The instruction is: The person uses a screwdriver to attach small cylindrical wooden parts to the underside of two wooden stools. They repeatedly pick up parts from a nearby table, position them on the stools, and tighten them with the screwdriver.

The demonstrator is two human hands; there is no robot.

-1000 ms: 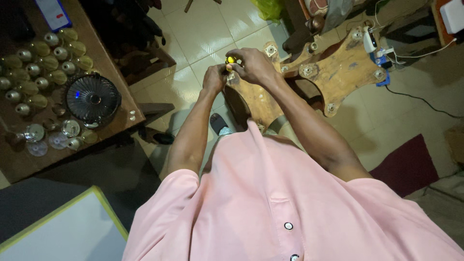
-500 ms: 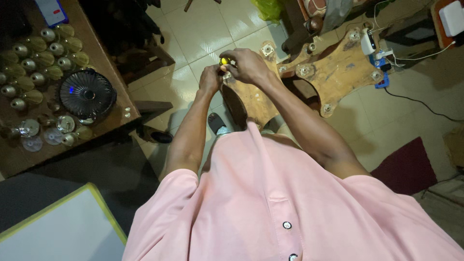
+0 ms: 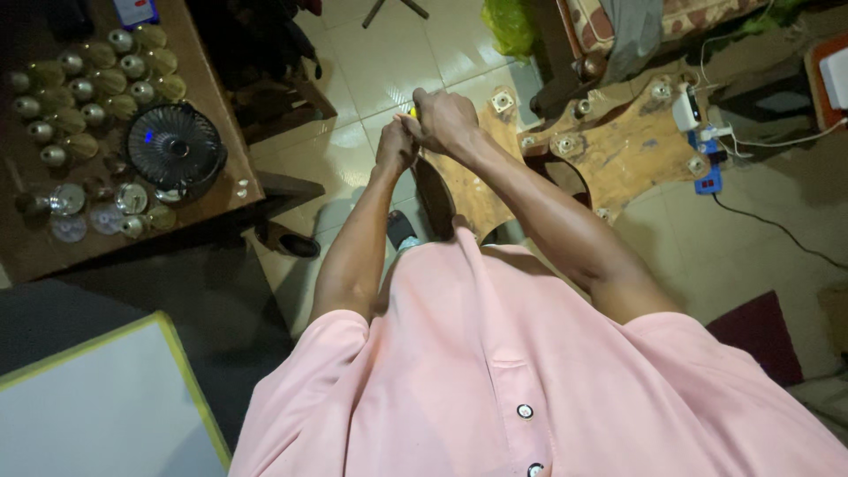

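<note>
Head view, upper centre of frame: left hand point(image 3: 395, 146) and right hand point(image 3: 449, 119) meet, grips closed around a small yellow object point(image 3: 412, 112), mostly hidden by fingers, above a wooden board point(image 3: 468, 190).

Tiled floor and a wooden table left of the fingers

The pale tiled floor point(image 3: 371, 53) runs under the fingers point(image 3: 415, 119); a wooden board point(image 3: 636, 150) with metal fittings lies just right of them. Well left, the brown table point(image 3: 212, 79) bears a small black fan point(image 3: 175, 148), rows of brass domes point(image 3: 97, 84) and several shiny discs point(image 3: 66, 228).
</note>
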